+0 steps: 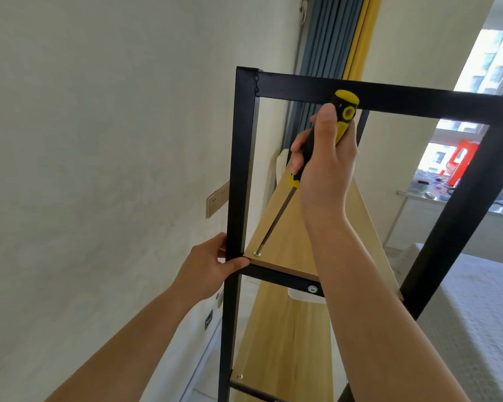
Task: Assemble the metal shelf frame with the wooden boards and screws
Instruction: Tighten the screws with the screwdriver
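Note:
A black metal shelf frame (pixel 240 158) stands upright in front of me, with a light wooden board (pixel 288 245) lying across its upper crossbar. My right hand (pixel 325 158) grips a yellow-and-black screwdriver (pixel 341 117), whose tip rests on a silver screw (pixel 257 253) at the board's near left corner. My left hand (pixel 208 271) clasps the left upright at that corner, thumb across the joint. A lower wooden board (pixel 279 343) carries another screw (pixel 240 376) at its near left corner. A bolt (pixel 312 289) sits in the crossbar under the upper board.
A white wall (pixel 99 140) with a socket plate (pixel 217 200) runs close along the left. Blue and yellow curtains (pixel 331 33) hang behind the frame. A bed with a pale cover (pixel 476 314) lies to the right, under a bright window (pixel 462 158).

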